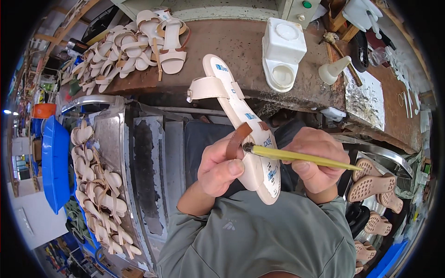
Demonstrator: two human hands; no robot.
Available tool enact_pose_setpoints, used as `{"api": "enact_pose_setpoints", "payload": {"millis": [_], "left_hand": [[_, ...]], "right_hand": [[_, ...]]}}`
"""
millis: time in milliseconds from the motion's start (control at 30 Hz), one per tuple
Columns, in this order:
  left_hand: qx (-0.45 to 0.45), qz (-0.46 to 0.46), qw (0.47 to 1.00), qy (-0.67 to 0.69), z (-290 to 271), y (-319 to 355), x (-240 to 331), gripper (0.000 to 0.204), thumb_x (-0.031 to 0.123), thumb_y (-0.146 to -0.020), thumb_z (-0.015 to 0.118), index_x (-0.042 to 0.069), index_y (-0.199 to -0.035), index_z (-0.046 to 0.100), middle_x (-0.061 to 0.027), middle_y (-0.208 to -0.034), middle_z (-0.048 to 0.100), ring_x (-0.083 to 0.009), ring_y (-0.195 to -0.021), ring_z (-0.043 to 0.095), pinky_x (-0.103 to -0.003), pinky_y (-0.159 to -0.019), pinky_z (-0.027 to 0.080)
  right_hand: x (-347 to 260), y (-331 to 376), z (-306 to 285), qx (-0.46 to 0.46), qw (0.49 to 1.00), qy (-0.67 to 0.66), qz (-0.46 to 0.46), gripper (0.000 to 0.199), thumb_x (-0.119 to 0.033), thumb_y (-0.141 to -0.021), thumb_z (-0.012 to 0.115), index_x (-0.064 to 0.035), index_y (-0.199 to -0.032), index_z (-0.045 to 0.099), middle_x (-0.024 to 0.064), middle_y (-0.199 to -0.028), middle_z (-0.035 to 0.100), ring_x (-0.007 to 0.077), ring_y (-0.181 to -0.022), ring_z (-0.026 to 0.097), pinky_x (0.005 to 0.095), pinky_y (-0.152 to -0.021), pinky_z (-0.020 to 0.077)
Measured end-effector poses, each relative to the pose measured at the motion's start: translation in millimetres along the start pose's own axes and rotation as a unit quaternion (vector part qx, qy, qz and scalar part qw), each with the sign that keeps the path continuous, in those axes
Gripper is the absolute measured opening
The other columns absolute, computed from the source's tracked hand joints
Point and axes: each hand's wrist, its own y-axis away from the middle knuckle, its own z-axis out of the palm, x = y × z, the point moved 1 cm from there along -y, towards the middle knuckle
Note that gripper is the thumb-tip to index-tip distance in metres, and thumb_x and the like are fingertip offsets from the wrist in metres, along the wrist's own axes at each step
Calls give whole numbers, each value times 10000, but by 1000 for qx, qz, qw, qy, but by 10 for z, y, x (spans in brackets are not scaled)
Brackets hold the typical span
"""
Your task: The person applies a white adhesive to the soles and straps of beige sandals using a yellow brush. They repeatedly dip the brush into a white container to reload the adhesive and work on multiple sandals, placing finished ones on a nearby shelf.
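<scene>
A cream open sandal with a brown side strap and a metal buckle [236, 104] is held aloft before the front edge of the brown, worn bench [211, 39], above the person's lap. The left hand [218, 167] pinches its side by the brown strap between thumb and fingers. The right hand [320, 160] pinches a yellow-green brush with dark bristles [303, 156], the tip right at the sandal beside that strap; contact is hard to tell. On the bench, a heap of cream sandals [125, 53] covers the left end; a white plastic container with a round cup [285, 46] reaches near the front edge, and a white cone-nozzled bottle [333, 72] stands to its right, toward the bench's right end.
</scene>
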Motion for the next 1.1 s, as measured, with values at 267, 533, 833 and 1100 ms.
{"api": "enact_pose_setpoints", "payload": {"millis": [267,533,833,1100], "left_hand": [[-31,-6,999,35,128,138,44,461,231,-844,548,-116,-1141,483,-238,-1272,436,-261,-1114,478,-378,-941,361],[-58,18,995,76,163,180,52,562,206,-877,506,-131,-1294,337,-204,-1264,447,-229,-1091,503,-363,-941,387],[-40,22,996,70,202,174,79,560,222,-868,503,-133,-1274,353,-207,-1216,490,-240,-1078,524,-357,-911,415],[-29,55,998,5,251,260,69,287,224,-824,565,-58,-798,519,-281,-1223,482,-335,-1056,528,-423,-912,391]], "right_hand": [[-187,189,54,11,998,-8,-63,176,-9,-712,691,72,-855,629,157,-756,653,210,-582,614,290,-481,466],[-297,288,73,-2,996,-15,-88,200,-22,-691,714,67,-850,630,167,-737,647,213,-541,613,286,-461,462],[-382,431,-71,-85,990,-26,-105,159,-80,-698,691,-9,-812,606,109,-713,636,199,-540,587,311,-498,438],[-210,-34,23,68,992,-74,82,114,-40,-721,668,53,-781,640,159,-717,644,216,-568,572,315,-522,461]]}}
